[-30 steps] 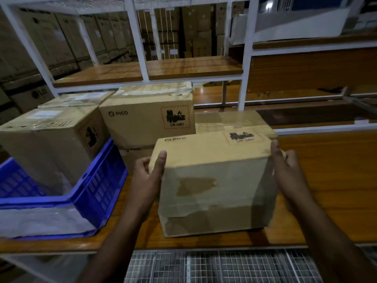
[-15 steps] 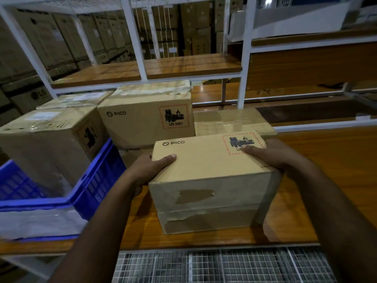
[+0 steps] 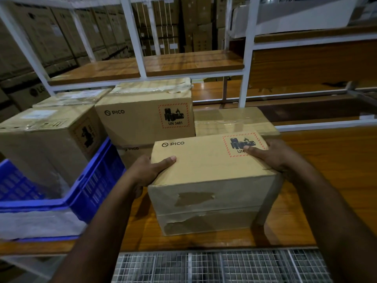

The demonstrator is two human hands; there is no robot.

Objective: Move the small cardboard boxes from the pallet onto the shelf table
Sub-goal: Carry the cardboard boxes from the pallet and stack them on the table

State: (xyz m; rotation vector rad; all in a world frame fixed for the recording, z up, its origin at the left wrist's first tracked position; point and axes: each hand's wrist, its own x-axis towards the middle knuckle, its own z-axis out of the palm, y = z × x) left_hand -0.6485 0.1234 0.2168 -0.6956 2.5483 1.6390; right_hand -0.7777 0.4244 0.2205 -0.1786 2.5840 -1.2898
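Plain brown cardboard PICO box (image 3: 212,180) rests on wooden shelf table (image 3: 326,180), fwd of stacked PICO boxes (image 3: 144,119). Left hand (image 3: 149,172) and right hand (image 3: 269,155) grasp its top edges w/ thumbs over the top. Placement appears near done; release remains. Blue plastic crate (image 3: 89,186), left of box, holds one taped carton (image 3: 47,139).

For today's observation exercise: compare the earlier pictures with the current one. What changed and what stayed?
The held box went further back on the shelf table. Left hand and right hand shifted from its sides onto its top edges. Blue crate and stacked boxes stayed.
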